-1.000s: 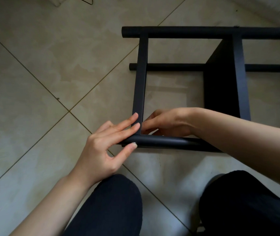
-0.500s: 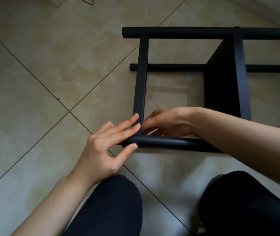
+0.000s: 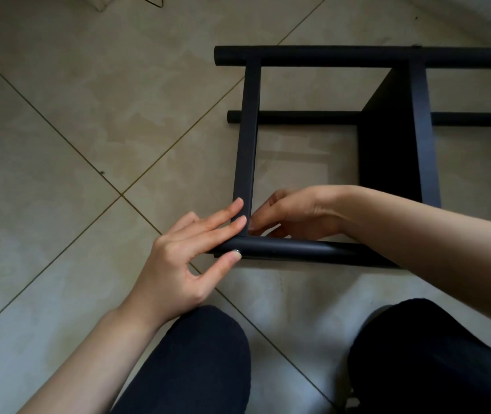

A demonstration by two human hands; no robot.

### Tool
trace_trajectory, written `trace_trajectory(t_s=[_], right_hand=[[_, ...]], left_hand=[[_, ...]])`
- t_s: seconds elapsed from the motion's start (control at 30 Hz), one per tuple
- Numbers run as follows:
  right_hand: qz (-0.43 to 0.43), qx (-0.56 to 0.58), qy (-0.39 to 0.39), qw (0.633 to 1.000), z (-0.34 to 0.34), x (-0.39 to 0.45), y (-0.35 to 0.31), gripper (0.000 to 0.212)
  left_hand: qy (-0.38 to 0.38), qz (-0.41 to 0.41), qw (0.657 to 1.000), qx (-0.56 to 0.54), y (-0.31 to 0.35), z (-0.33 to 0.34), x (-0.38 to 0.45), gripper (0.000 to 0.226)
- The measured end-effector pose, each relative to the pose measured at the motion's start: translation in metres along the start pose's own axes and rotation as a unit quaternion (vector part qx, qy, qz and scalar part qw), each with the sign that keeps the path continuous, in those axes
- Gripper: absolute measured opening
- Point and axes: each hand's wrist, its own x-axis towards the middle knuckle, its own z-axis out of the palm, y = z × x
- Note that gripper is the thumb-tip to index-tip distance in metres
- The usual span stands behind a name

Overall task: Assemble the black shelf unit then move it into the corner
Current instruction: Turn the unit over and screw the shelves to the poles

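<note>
The black shelf unit (image 3: 393,144) lies on its side on the tiled floor. Its near round pole (image 3: 292,249) runs left to right in front of my knees. A flat slat (image 3: 248,138) joins that pole to the far pole (image 3: 327,56). My left hand (image 3: 178,264) lays straight fingers over the joint, and its thumb presses a small silver screw head (image 3: 236,251) on the pole's front. My right hand (image 3: 295,213) reaches over the pole from the right. Its curled fingertips pinch the slat's lower end from inside the frame. Anything small it may hold is hidden.
A third pole (image 3: 298,118) lies on the floor beyond the slat. A solid black panel (image 3: 426,130) stands to the right. My two knees in dark trousers (image 3: 196,363) fill the bottom. Open tile floor (image 3: 74,130) lies to the left.
</note>
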Motion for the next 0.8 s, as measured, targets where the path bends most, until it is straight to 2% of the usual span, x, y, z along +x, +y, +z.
trace_trajectory(t_s=[0.8], right_hand=[[0.004, 0.003, 0.009, 1.000, 0.0021, -0.0002, -0.0004, 0.010]], left_hand=[[0.001, -0.002, 1.000, -0.005, -0.0009, 0.0009, -0.0008, 0.041]])
